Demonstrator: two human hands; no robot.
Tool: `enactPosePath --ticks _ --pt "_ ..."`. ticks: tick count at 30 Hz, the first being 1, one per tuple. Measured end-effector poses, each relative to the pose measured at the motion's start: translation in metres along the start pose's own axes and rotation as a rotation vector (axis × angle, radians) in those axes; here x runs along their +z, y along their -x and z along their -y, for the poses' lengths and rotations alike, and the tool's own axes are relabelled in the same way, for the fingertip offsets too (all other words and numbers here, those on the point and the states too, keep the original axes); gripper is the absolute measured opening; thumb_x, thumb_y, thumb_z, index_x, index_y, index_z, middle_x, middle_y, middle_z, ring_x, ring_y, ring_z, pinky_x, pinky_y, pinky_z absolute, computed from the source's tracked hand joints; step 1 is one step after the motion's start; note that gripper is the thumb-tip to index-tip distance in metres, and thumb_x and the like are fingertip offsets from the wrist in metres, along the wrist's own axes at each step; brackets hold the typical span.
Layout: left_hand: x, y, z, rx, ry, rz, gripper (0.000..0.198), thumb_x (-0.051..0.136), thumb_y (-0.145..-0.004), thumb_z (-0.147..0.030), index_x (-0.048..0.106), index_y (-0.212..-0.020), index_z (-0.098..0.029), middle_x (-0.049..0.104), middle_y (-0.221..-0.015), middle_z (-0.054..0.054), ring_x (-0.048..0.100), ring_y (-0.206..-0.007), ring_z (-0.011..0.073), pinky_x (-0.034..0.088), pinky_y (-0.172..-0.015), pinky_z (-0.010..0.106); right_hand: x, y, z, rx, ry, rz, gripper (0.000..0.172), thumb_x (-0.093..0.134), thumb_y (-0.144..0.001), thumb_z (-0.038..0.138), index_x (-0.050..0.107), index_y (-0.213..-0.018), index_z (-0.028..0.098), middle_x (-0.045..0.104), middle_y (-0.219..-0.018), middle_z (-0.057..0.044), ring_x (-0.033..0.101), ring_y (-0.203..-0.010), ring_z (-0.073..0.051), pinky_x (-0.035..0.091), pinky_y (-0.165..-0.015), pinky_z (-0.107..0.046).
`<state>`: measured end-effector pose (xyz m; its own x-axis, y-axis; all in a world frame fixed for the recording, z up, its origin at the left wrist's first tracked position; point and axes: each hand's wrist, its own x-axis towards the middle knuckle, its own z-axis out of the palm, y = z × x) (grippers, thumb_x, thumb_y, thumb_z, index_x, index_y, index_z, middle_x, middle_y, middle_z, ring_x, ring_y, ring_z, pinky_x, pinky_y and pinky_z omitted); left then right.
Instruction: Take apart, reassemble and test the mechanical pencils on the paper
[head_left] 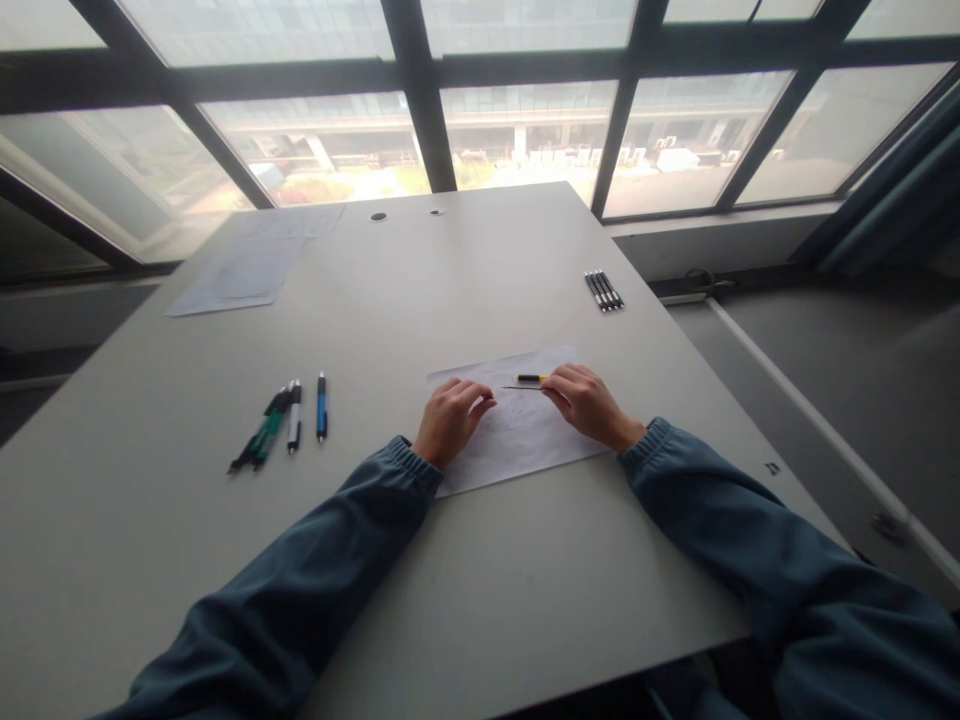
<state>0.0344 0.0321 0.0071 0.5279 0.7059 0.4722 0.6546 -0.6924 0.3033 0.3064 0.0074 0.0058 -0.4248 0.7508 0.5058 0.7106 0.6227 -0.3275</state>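
Note:
A white sheet of paper [517, 450] with faint marks lies on the table under both hands. My right hand [585, 400] is closed at the sheet's right side, its fingertips pinching a thin dark refill [523, 388] that points left. Just behind the refill, a short black and yellow pen part [531, 378] lies by the right fingers. Over the sheet's left part is my left hand [454, 415], thumb and fingertips pressed together near the refill's tip; whatever sits between them is too small to name.
On the white table [465, 600], a blue pen [322, 408], a white pen [295, 418] and green pens [266, 430] lie at left. Several black pens [604, 290] form a row at back right. Papers [240, 265] lie at back left, near windows.

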Motion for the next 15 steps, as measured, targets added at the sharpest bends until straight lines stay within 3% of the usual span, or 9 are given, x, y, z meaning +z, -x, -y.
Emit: enactPosePath --ticks 15 --pt "0.0034 -0.0044 -0.0012 0.009 0.228 -0.161 0.014 0.07 -0.091 -0.036 0.072 -0.095 -0.023 0.075 -0.089 0.003 0.063 -0.083 0.0194 0.052 -0.083 0.037 0.0006 0.0004 0.0015 -0.026 -0.012 0.016 0.021 0.049 -0.103 0.025 0.066 -0.093 0.021 0.068 -0.093 -0.008 0.058 -0.088 -0.021 0.043 -0.081 -0.035"
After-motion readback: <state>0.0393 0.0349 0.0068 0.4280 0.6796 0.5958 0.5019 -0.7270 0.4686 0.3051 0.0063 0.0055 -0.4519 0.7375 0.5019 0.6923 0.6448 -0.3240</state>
